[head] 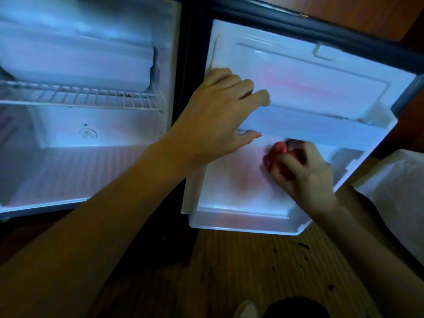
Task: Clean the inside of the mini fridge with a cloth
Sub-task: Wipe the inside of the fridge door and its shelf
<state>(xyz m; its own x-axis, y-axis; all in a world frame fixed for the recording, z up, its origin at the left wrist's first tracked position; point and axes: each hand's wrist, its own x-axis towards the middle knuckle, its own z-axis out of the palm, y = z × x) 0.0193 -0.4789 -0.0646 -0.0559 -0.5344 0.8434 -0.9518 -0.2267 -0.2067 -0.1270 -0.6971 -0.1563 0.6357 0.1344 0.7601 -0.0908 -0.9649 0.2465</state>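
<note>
Wiping cloth (278, 154) below door shelf (321, 131) edge

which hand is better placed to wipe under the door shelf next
Right hand: it grips the bunched red cloth against the white door liner, just below the shelf rail. The left hand grips that rail.

Prob. a home/hotel rm: mini fridge (87, 111) on woven floor mat (241, 271), wood cabinet (367, 12).

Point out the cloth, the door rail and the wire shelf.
cloth (280, 149): head view, its pink bunched top above the right hand.
door rail (321, 131): head view, mid front face.
wire shelf (75, 98): head view, front grid.
</note>
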